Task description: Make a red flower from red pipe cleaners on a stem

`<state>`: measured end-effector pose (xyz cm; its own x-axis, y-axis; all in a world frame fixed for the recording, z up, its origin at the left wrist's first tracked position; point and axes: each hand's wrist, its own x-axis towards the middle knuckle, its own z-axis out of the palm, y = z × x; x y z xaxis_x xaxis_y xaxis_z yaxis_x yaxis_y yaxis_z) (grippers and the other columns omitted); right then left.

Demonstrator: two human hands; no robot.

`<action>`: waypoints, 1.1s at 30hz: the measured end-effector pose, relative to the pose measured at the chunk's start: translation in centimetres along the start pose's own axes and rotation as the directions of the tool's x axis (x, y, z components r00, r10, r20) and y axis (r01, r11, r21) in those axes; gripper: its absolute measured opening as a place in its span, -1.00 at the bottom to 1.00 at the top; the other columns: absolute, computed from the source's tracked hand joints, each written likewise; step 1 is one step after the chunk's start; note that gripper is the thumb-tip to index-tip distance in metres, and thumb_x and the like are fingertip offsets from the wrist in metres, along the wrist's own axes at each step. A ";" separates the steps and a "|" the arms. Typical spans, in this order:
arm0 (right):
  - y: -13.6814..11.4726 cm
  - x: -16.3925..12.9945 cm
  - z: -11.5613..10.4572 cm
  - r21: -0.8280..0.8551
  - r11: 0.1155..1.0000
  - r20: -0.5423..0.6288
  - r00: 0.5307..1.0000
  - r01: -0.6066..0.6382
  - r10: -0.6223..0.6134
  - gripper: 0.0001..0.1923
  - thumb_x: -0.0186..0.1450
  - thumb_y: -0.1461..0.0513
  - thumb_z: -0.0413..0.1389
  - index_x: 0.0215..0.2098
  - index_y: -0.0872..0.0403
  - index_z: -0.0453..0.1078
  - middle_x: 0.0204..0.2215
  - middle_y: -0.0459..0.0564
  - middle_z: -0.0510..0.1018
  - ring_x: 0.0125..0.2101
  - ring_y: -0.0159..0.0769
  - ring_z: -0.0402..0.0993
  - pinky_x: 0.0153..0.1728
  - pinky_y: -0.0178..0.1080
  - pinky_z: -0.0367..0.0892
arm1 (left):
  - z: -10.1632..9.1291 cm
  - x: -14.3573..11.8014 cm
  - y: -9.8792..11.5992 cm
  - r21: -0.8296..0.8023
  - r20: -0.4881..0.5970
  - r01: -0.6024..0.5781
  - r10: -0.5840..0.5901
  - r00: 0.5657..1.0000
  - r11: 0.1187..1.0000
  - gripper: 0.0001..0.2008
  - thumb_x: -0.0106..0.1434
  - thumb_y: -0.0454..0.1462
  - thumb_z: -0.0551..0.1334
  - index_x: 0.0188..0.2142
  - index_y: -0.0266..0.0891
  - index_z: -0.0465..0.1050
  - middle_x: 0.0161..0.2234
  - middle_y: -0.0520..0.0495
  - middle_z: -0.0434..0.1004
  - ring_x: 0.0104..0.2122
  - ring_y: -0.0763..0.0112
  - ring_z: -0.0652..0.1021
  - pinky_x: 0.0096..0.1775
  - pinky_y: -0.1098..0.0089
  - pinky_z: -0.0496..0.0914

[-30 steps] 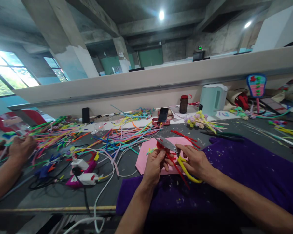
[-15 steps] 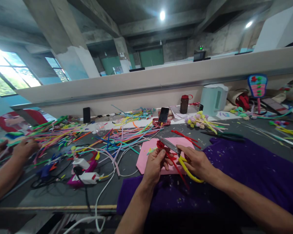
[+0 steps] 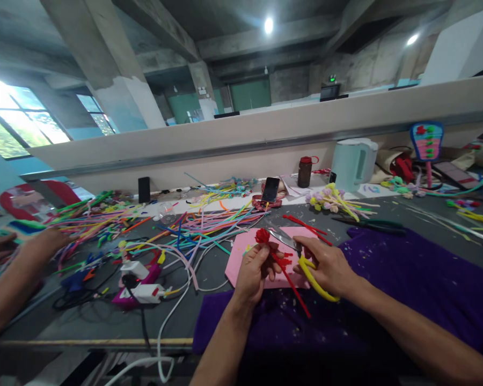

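My left hand pinches a red pipe-cleaner flower by its stem, which slants down to the right over the purple cloth. My right hand grips yellow-handled scissors, blades pointing left and up, just right of the flower's head. Both hands hover over a pink foam sheet on the dark table.
Loose coloured pipe cleaners spread across the table's left and middle. A glue gun and power strip with cables lie at the left. Another person's hands work at the far left. A kettle, bottle and phone stand along the back.
The scissor blades have drawn back to the right of the flower head, which now shows clear above my left fingers. The neighbour's hands shifted slightly.
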<state>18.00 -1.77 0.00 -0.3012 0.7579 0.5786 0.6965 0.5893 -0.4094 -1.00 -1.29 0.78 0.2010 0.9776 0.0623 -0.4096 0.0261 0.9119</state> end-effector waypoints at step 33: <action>0.8 -0.4 0.7 -0.045 0.991 0.041 0.992 0.124 -0.122 -0.49 0.18 0.20 0.08 0.09 0.08 0.13 -0.37 0.01 0.45 -0.49 -0.37 0.38 -0.46 -0.33 0.29 | 0.0 -0.1 -0.2 0.178 -0.012 -0.045 0.048 0.999 0.983 -0.68 0.11 -0.11 0.19 -0.31 -0.37 0.39 -0.36 -0.18 0.52 -0.66 0.58 0.41 -0.68 0.56 0.19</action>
<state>18.21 -1.45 -1.04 -0.4102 0.6911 0.5950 0.6825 0.6654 -0.3024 -0.93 -1.35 0.59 0.1701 0.9802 0.1009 -0.2532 -0.0554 0.9658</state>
